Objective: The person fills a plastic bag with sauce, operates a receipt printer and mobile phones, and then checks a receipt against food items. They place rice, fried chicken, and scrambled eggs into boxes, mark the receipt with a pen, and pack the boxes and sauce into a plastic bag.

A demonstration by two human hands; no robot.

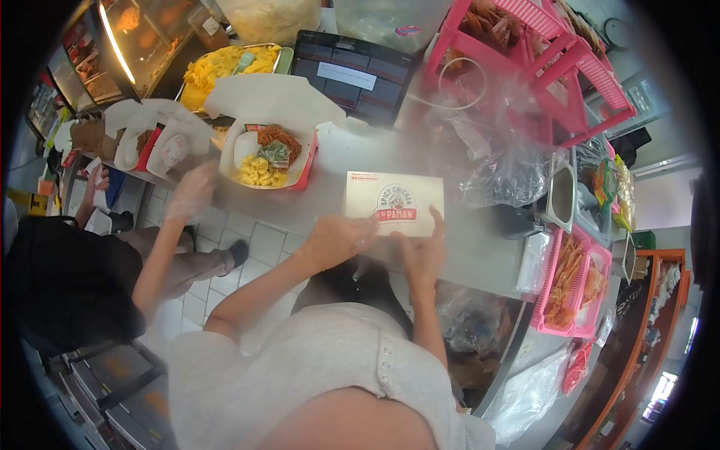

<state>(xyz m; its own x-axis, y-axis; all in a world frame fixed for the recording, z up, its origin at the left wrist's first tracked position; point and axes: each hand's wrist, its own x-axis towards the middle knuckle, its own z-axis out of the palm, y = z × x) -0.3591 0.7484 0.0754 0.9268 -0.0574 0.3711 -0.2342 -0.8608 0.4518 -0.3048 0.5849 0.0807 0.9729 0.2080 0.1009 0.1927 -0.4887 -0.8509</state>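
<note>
A closed white takeaway food box point(425, 196) with a printed chicken logo and a red band sits on the metal counter in front of me. My left hand point(339, 241) grips its near left side, fingers curled against the front edge. On the near right, my right hand point(422, 255) holds the box, with the thumb at the front and a finger along the right side. To the left stands an open food box point(304, 169) holding fried chicken, rice, yellow crumbs and a small green packet.
A co-worker's blurred hand point(193, 193) reaches in from the left near more open boxes point(180, 154). Behind are a tray of yellow crumbs point(225, 71) and a tablet point(352, 75). Pink baskets point(559, 281), plastic bags point(502, 176) and a metal container point(561, 195) stand right.
</note>
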